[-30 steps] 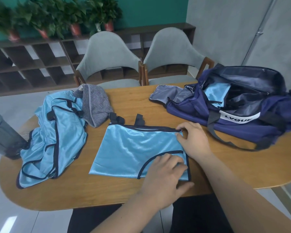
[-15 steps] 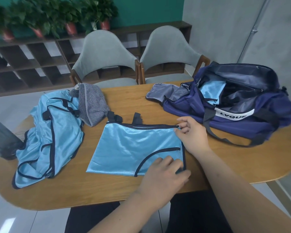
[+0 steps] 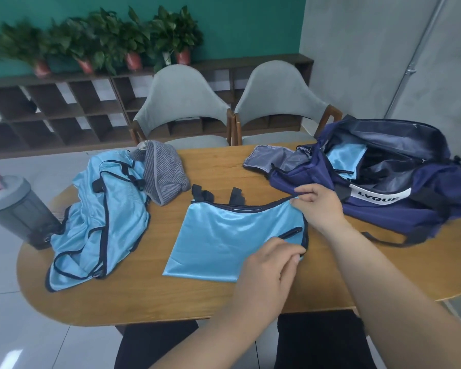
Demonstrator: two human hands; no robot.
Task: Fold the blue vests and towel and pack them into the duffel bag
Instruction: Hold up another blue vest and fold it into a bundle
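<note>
Two hands [image 3: 264, 278] [image 3: 321, 206] — one vest [image 3: 224, 235] (folded)

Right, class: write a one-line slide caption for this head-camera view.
Left hand and right hand pinch the folded blue vest beside the open duffel bag.

Meeting or break room of an office: oval wooden surface [image 3: 171, 302]; two grey upholstered armchairs [image 3: 181, 102] at 12 o'clock; low dark cubby shelf [image 3: 51, 113] bearing red-potted green plants [image 3: 104, 41] at 11 o'clock; teal wall [image 3: 250, 22]; grey tiled floor [image 3: 11, 328].
</note>
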